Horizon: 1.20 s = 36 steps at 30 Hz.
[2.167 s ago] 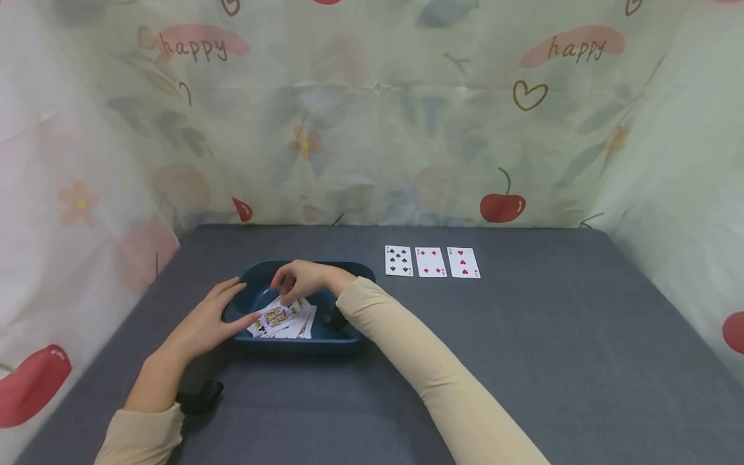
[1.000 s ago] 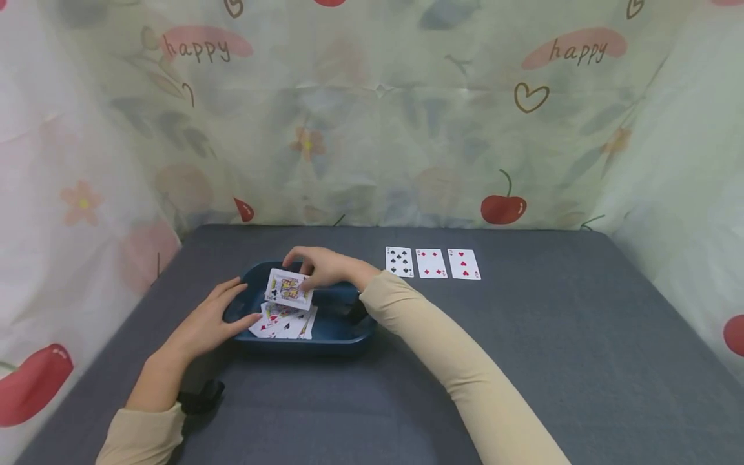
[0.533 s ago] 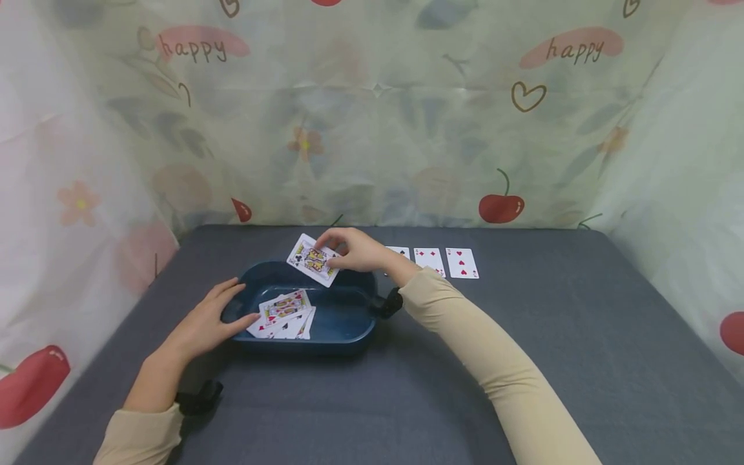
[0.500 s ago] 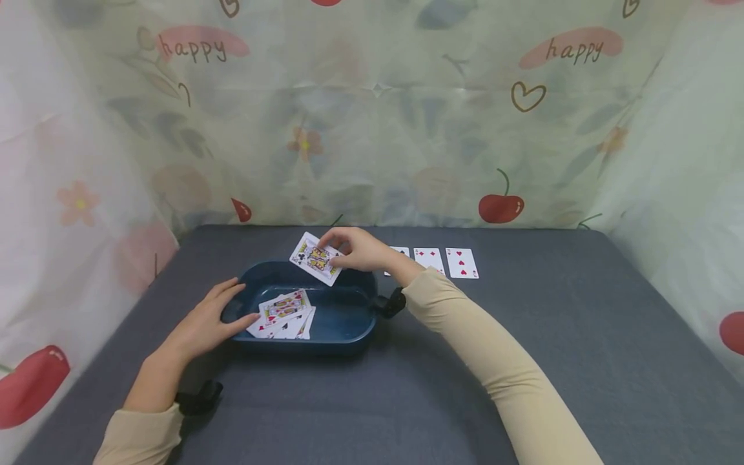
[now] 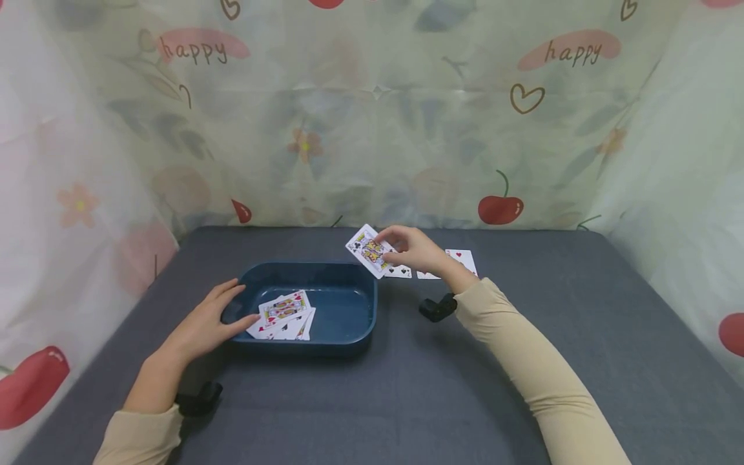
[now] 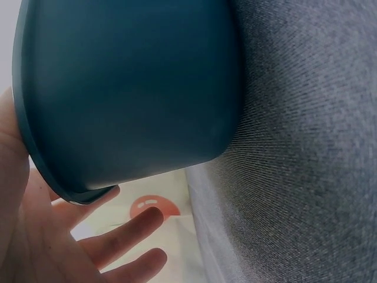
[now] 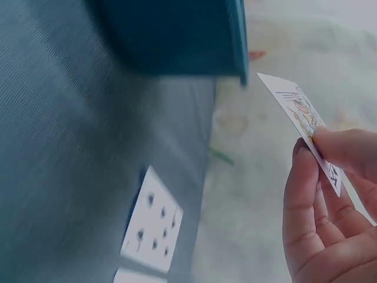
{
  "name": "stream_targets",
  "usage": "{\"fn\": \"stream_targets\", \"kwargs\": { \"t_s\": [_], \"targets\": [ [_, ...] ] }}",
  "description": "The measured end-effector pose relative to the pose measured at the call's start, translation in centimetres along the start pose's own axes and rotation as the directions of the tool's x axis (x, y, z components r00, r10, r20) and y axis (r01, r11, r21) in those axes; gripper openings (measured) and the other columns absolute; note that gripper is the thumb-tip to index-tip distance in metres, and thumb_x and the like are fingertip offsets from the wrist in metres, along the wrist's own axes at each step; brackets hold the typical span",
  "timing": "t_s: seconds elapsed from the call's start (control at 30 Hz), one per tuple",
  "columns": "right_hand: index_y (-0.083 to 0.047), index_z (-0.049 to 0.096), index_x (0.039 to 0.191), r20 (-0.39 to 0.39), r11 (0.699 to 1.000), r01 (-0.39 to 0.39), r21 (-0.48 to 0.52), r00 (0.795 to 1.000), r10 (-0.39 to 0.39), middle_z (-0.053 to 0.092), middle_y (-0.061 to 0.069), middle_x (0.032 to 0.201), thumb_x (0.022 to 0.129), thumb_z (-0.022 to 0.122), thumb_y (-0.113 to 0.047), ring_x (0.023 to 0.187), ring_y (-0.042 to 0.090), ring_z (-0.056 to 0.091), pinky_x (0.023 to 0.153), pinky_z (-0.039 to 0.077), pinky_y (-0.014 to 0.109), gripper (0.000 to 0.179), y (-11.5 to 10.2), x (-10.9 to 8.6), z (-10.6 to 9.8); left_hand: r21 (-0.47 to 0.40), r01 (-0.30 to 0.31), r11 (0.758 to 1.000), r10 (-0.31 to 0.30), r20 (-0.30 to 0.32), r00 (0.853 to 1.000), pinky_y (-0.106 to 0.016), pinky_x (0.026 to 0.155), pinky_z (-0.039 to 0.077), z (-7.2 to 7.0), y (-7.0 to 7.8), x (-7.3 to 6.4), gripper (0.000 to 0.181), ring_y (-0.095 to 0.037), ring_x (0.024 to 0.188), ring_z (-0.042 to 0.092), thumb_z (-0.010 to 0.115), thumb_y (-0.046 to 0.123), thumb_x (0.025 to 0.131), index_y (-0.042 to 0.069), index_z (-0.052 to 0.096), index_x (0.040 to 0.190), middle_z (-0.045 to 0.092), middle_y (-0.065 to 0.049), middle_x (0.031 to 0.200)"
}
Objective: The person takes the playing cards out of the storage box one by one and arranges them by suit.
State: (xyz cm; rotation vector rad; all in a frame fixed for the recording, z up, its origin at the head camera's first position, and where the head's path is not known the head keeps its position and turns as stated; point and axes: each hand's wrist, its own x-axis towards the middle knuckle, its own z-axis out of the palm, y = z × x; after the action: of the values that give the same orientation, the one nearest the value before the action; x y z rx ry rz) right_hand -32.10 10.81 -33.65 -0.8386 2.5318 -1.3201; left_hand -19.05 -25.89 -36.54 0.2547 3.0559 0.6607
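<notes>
From my station I watched the right hand (image 5: 418,252) through the head camera, raised over the counter (image 5: 581,349) a little right of the middle of its back edge. Its grip was pinched down to the thickness of one card: a face card of clubs (image 5: 367,250), tilted, with the printed side toward the head camera. My right wrist feed showed the thumb on the printed side and fingertips behind it. From the head camera, that card appeared just beyond the back right corner of the tray (image 5: 343,313).

The dark blue tray sat left of the counter's middle, nearer the back edge than the bottom of my view. I had the left hand (image 5: 203,323) at its left end, touching the rim, thumb reaching over the near left corner and fingers spread, fairly straight. That grip was wide, and the left wrist feed showed several fingers extending past the tray's side.

Inside the tray, at its left end, lay a loose fan of cards (image 5: 285,329) topped by a face card of hearts (image 5: 285,306).

Along the counter's back edge, right of the tray, I saw a row of three: a spade card (image 5: 401,272) partly hidden by the held card and hand, a middle card (image 5: 428,276) showing only a sliver, and a heart card (image 5: 463,258) partly covered by the right hand's wrist.
</notes>
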Motion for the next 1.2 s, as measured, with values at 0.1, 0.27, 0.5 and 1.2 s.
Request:
{"fn": "stream_targets", "kwargs": {
  "t_s": [0.1,0.27,0.5,1.2],
  "targets": [
    [-0.007,0.057,0.122,-0.048,0.999,-0.046,0.024,0.998,0.047,0.058,0.017,0.123,0.086,0.063,-0.008,0.097,0.029,0.064,0.072,0.052,0.032,0.036,1.3,-1.4,-1.2,0.001,0.003,1.000,-0.003,0.002,1.000,-0.067,0.102,0.029,0.0,0.1,-0.1,0.080,-0.047,0.133,0.027,0.059,0.048,0.086,-0.003,0.033,0.141,0.022,-0.026,0.150],
    [-0.005,0.055,0.123,-0.136,0.993,-0.107,0.041,0.984,0.112,0.056,0.018,0.127,0.087,0.063,-0.009,0.104,0.029,0.062,0.077,0.054,0.031,0.038,3.6,-3.7,-2.9,0.004,0.013,1.000,-0.013,0.004,1.000,-0.067,0.102,0.029,0.0,0.1,-0.1,0.080,-0.047,0.133,0.027,0.059,0.048,0.086,-0.003,0.033,0.141,0.022,-0.027,0.150],
    [-0.002,0.052,0.126,-0.243,0.975,-0.208,0.072,0.945,0.220,0.056,0.022,0.119,0.087,0.062,-0.010,0.095,0.021,0.062,0.075,0.055,0.027,0.041,6.8,-6.5,-5.1,0.005,0.022,1.000,-0.022,0.008,1.000,-0.067,0.102,0.029,0.0,0.2,-0.1,0.081,-0.047,0.133,0.026,0.059,0.049,0.085,-0.003,0.032,0.142,0.021,-0.026,0.150],
    [0.010,0.041,0.131,-0.421,0.885,-0.425,0.191,0.778,0.465,0.056,0.013,0.098,0.088,0.058,-0.005,0.063,-0.005,0.051,0.059,0.050,0.013,0.049,13.9,-11.2,-9.3,0.010,0.028,1.000,-0.028,0.011,1.000,-0.067,0.102,0.029,0.2,0.1,0.0,0.082,-0.047,0.134,0.026,0.059,0.051,0.085,-0.002,0.032,0.142,0.021,-0.026,0.150]
  ]
}}
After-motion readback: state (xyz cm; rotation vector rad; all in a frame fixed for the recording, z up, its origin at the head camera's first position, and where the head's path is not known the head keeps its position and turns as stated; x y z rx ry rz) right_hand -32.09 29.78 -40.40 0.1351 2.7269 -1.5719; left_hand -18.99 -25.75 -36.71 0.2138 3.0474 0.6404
